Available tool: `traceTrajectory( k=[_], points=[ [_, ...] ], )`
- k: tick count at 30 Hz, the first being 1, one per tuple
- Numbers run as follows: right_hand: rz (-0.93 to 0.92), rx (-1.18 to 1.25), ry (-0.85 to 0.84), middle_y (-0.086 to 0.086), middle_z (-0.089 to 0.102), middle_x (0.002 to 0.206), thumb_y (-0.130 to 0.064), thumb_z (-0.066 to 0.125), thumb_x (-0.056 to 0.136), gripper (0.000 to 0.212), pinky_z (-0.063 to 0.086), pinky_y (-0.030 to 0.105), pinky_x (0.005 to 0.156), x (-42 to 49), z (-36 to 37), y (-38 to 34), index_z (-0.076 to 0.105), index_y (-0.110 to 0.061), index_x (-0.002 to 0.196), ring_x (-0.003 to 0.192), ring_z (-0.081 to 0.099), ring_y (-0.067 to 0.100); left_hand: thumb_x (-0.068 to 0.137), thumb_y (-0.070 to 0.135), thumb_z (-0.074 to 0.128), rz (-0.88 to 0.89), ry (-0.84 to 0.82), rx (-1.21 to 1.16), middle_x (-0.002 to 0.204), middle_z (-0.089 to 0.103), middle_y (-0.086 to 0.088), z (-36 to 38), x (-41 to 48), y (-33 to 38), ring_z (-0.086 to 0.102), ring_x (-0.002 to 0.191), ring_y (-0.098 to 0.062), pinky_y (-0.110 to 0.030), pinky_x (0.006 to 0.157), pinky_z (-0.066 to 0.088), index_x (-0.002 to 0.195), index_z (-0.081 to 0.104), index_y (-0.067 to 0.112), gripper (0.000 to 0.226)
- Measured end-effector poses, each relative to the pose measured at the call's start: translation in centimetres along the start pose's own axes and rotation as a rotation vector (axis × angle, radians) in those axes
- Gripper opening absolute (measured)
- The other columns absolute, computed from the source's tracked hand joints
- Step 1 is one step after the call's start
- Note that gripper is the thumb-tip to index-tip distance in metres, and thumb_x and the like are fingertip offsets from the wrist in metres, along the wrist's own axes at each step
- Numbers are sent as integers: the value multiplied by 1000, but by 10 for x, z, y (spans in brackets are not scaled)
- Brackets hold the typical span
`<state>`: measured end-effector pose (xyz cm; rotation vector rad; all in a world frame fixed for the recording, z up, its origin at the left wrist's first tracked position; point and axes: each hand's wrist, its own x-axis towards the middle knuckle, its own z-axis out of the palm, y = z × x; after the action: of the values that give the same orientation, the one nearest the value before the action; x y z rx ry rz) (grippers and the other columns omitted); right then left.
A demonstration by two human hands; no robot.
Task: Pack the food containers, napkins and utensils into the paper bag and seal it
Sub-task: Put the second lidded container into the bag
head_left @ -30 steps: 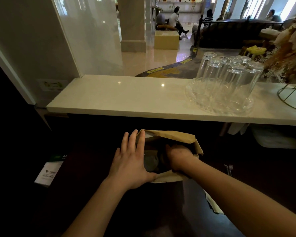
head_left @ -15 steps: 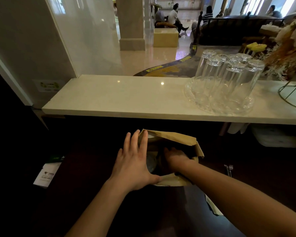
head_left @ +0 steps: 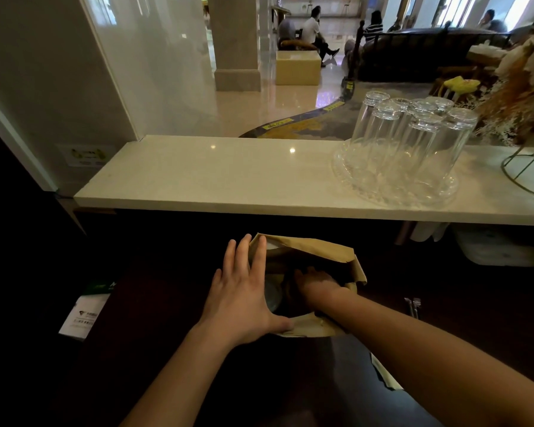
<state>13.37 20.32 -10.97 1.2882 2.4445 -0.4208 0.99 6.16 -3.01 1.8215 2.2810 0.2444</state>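
A brown paper bag point(head_left: 318, 249) stands with its mouth wide on the dark counter below the marble ledge. My left hand point(head_left: 244, 297) lies flat against the bag's left side, fingers spread upward and thumb hooked over the near rim. My right hand point(head_left: 316, 285) reaches down into the bag from the right; its fingers are hidden in the dark inside. A round clear container lid point(head_left: 272, 295) shows in the bag beside my left palm. Metal utensils point(head_left: 412, 306) lie on the counter to the right of the bag. A folded pale napkin point(head_left: 386, 377) pokes out under my right forearm.
A marble ledge point(head_left: 216, 177) runs across just behind the bag, carrying a glass tray of upturned glasses point(head_left: 410, 149) and a wire stand point(head_left: 527, 167). A white-and-green booklet point(head_left: 84, 312) lies at the left. A white tub point(head_left: 500, 251) sits under the ledge at the right.
My right hand has sunk a little deeper into the bag. My left hand has stayed against the bag's left side, with its fingers shifted slightly higher.
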Motion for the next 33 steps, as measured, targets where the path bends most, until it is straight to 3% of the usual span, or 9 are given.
traceTrajectory(
  k=[5,9,13,21,28,30,33],
  points=[
    [11,-162,-3,17,32,149,-22,64,90,77,43,48,104,1,7,4,17,-18,151,132,39,40,57,81,69,0,-1,-9,157,-34,4,0,0,0,-31,145,-24,-50,121,12,146,-32,31,144],
    [-52,-82,126,13,47,135,-27,60,90,54,48,46,97,-9,0,0,38,-19,139,122,50,36,58,79,69,-8,3,-16,157,-35,4,0,-2,-1,-31,145,-23,-50,121,12,146,-32,31,143],
    [-153,56,276,5,66,105,-27,61,88,27,57,39,79,-33,-17,-10,61,-20,114,96,65,26,58,77,71,-10,-1,-29,157,-35,5,-1,-3,-1,-30,145,-23,-49,120,12,146,-32,32,143],
    [-214,222,557,-4,67,99,-38,59,86,25,53,36,78,-101,-46,-17,65,-26,107,93,63,18,56,75,74,-19,17,-71,158,-31,7,-1,-6,-1,-27,147,-21,-50,118,16,148,-28,34,143],
    [15,515,851,-13,71,79,-40,63,85,13,56,33,65,-148,-36,40,70,-32,92,74,67,5,54,78,74,-30,25,-80,158,-30,6,-2,-8,-3,-26,147,-22,-52,118,19,148,-27,34,145],
    [113,517,829,-12,72,81,-37,65,85,11,56,35,66,-144,-22,64,70,-30,92,76,68,9,54,78,74,-38,25,-82,158,-31,7,-1,-8,-3,-26,147,-22,-52,118,18,148,-28,34,145],
    [241,422,651,-7,72,87,-34,63,85,15,56,35,68,-125,9,96,69,-27,98,81,68,14,54,76,75,-44,26,-77,158,-31,7,-1,-9,0,-25,147,-22,-51,118,17,147,-29,34,146]
  ],
)
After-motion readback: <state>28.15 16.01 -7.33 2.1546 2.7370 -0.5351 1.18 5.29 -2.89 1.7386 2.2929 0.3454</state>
